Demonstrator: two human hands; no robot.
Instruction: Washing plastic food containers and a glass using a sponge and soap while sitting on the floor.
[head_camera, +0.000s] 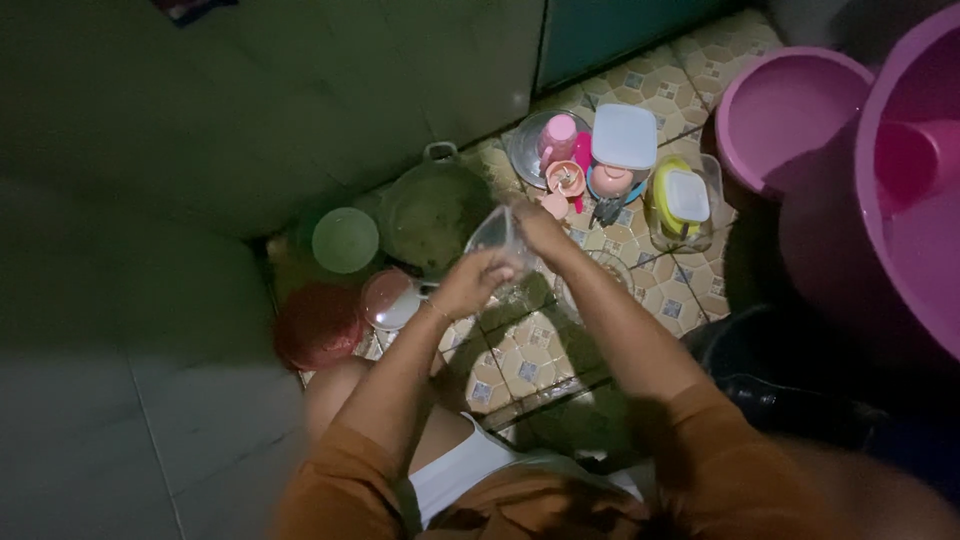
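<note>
Patterned floor tiles (530, 360) in cream, with blue-grey squares at their centres and ochre scrollwork, lie under a spread of coloured kitchenware. A pale green bowl (345, 240) sits beside a dark green wok (432, 212); a red basin (318, 325) adjoins a lid (390, 299) tinted pink. A pink cup (557, 134) stands in a clear glass bowl (528, 150). A white lid (624, 136) tops a stack of pink and blue, next to a yellow-green container (672, 205) with its own white cover. Two purple-pink tubs (790, 105) glow at the right. The sleeves (345, 480) are burnt orange; the wall (250, 100) is dull grey-green.
</note>
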